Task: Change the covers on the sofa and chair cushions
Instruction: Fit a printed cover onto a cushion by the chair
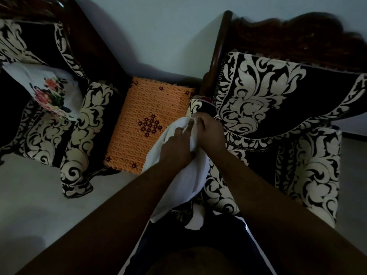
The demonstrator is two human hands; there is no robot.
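Observation:
A white cushion (184, 181) stands on end in front of me, against the arm of the right-hand chair. My left hand (176, 145) grips its upper left side, fingers curled into the white cloth. My right hand (210, 132) pinches the bunched cloth at its top edge. A white cushion with a flower print (49, 92) lies on the seat of the left chair (83, 124). Both chairs wear black covers with cream scroll patterns. The right chair (268, 100) has a dark carved wooden back.
An orange crocheted cloth (147, 120) with dark red flower motifs covers a small table between the two chairs. A pale wall lies behind, and light floor (39, 205) spreads at lower left. The room is dim.

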